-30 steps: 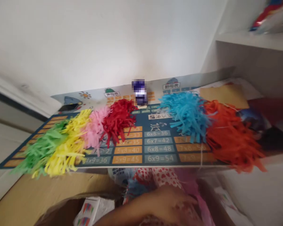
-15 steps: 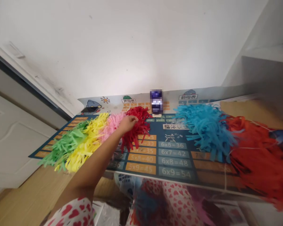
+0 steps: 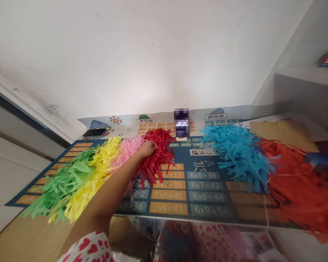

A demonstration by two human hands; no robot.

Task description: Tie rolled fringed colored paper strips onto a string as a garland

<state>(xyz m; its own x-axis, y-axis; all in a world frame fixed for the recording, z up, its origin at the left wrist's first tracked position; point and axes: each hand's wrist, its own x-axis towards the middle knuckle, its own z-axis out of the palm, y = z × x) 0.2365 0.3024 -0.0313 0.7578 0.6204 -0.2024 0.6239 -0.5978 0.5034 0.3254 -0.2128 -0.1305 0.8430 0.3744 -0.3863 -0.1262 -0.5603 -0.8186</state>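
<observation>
Soft, pale light glows on the white wall [image 3: 164, 54] ahead of me. Grey shade gathers under the shelf [image 3: 303, 72], and it's dim below the table's [image 3: 171, 196] front edge. My left hand [image 3: 149, 148] looks slightly soft; the orange-red tassels [image 3: 297, 182] smear and stretch towards the right. One dark upright object [image 3: 182, 123] is pixelated.

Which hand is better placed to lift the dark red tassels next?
Left, I'd say: the left hand is already at the dark red tassels, its forearm reaching over the yellow tassels. The right hand isn't in view.
</observation>
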